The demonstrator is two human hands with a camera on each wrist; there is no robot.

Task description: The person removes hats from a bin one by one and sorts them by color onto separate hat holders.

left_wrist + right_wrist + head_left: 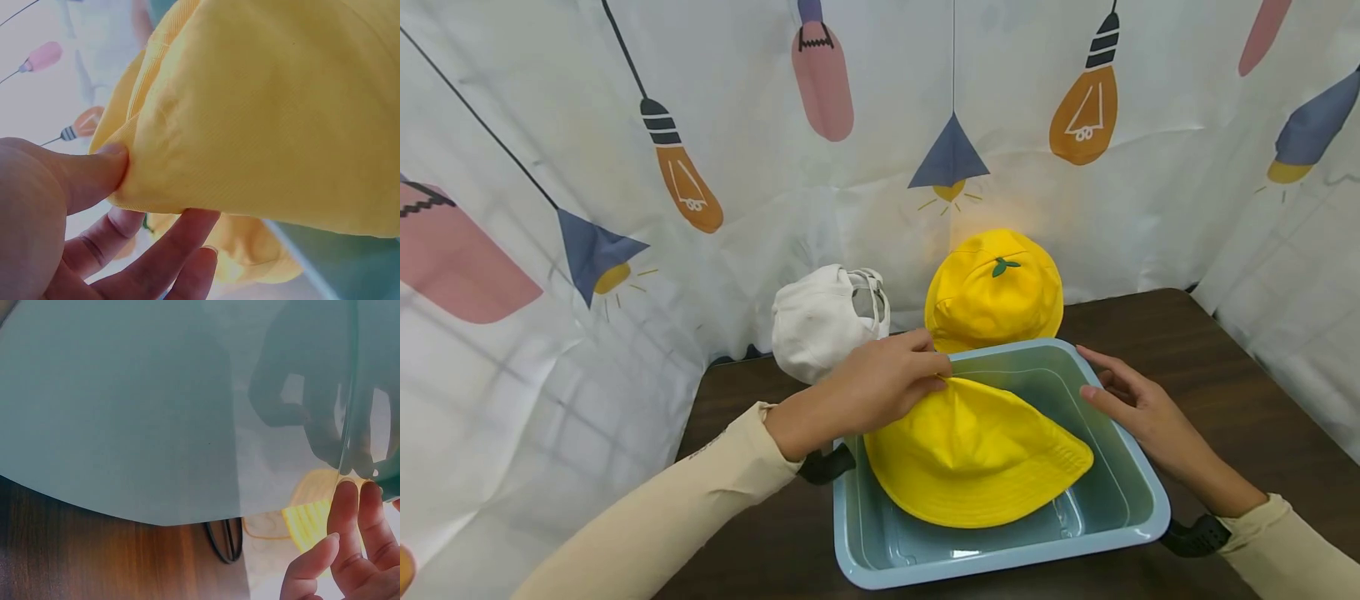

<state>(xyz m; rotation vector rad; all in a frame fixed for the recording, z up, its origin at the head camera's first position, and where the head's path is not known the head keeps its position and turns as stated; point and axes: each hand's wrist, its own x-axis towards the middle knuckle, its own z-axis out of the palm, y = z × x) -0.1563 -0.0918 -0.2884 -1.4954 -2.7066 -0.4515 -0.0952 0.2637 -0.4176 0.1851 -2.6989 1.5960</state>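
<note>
A yellow bucket hat (981, 454) is tilted inside a light blue plastic basin (1000, 561), its brim toward the near side. My left hand (883, 379) pinches the hat's upper edge at the basin's far left; the left wrist view shows the thumb (103, 169) on one face of the yellow cloth and fingers beneath. At the basin's right rim, my right hand (1138, 408) has its fingers extended. Up close in the right wrist view, the fingertips (345, 490) meet the basin's smooth outer wall (125, 425), with the thumb held apart.
Behind the basin stands a second yellow hat (992, 292) with a small green leaf on top. A white cap (812, 321) with a strap sits to its left. The dark wooden table (1217, 375) ends at a white curtain (880, 192) printed with lamps.
</note>
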